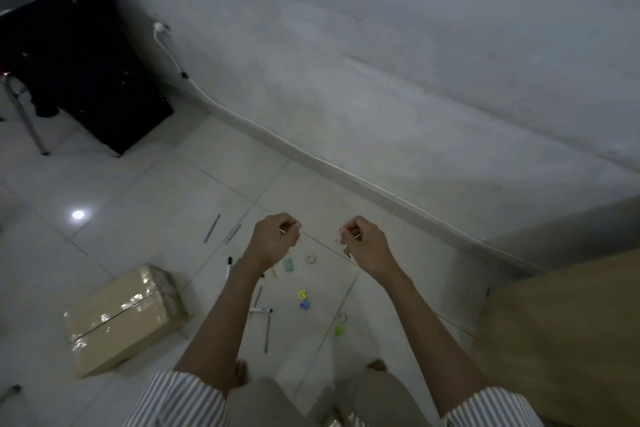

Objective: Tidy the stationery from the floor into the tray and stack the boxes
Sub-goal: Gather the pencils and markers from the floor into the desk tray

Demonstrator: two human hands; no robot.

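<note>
here, from the head view, both arms are seen stretched forward over a white tiled floor (pixel 138 204), with striped sleeves (pixel 180 399) at the bottom edge. the left hand (pixel 273 243) is curled loosely with its fingers drawn together; something thin and pale seems to be pinched at the fingertips, but what it is cannot be told. the right hand (pixel 363 243) is curled the same way, its grip closed, and a similar thin pale sliver is seen at its fingers; whether anything is truly held cannot be told.

the stationery is scattered on the floor below and between the hands: a green item (pixel 288 265), a small tape roll (pixel 310 258), a yellow piece (pixel 302 294) just beside a blue piece (pixel 304 304), a second tape roll (pixel 341 317) near a lime-green object (pixel 339 330), and a pen (pixel 267 331) lying near the left forearm. two more pens (pixel 212 228) are laid farther left. a taped cardboard box (pixel 124 319) is seen on the floor to the left, and a wooden surface (pixel 568 340) fills the right edge. a dark cabinet (pixel 69 55) is stood in the far left corner, with a white cable (pixel 221 107) run along the wall. no tray can be made out.
</note>
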